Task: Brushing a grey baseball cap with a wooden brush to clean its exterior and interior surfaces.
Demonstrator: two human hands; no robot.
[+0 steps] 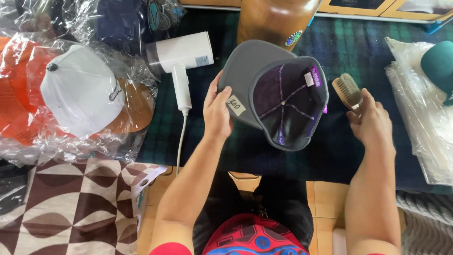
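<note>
— Both hands are busy. Left hand grips the grey brim of the cap, thumb on top beside a small paper tag, and holds the cap upside down so its inside faces up. Right hand is closed around the handle of a wooden brush, bristles turned toward the cap.

— Is the brush touching the cap?

— No. It sits just beside the cap's right edge, apart from it by a narrow gap. The dark lining with its purple seams and a purple label shows fully, and I see no lint or marks on it either way, so how much brushing is done I cannot tell. My guess is that the work is in its middle, with the cap turned over for its inside.

— Where is the cap, then?

— In the air above a dark plaid cloth that covers the table.

— And around it?

— Left of the left hand lies a white handheld steamer with its cord trailing off the table edge. Further left is a white cap in clear plastic, with orange caps under and beside it, also bagged. On the far right lies a pile of clear bags and a teal cap. Behind the held cap stands a rounded wooden thing.

— Anything in the way?

— Nothing sits between brush and cap. The steamer's cord is close to the left forearm and could catch it.
</note>
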